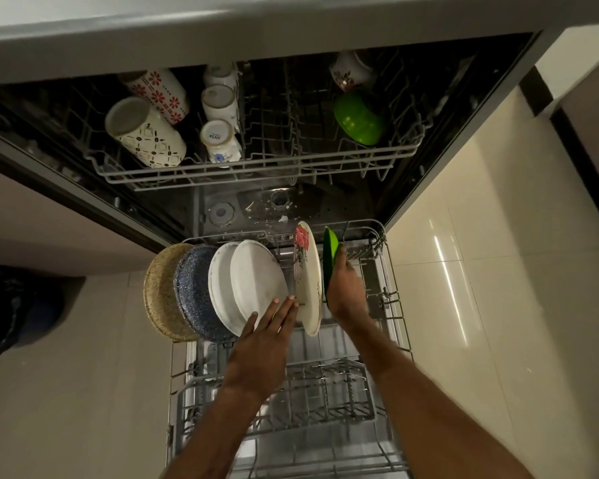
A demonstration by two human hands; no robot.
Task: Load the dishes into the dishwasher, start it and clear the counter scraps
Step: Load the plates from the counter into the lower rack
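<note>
Your right hand (346,288) grips the thin green plate (330,247), upright in the grey wire lower rack (396,305) just beside the cream flowered plate (308,271), while your left hand (263,344), fingers straight, touches the round white plate (253,278).

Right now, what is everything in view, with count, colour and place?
mugs: six, white or cream, mostly patterned, upper rack
green bowl: one, green, upper rack, right side
plates: five, tan, speckled blue, two white, one floral, standing in lower rack
green plate: one, green, lower rack, right of the floral one
floor: one, cream tiles, either side
left hand: one, straight fingers at the front white plate
right hand: one, grips the green plate
</note>
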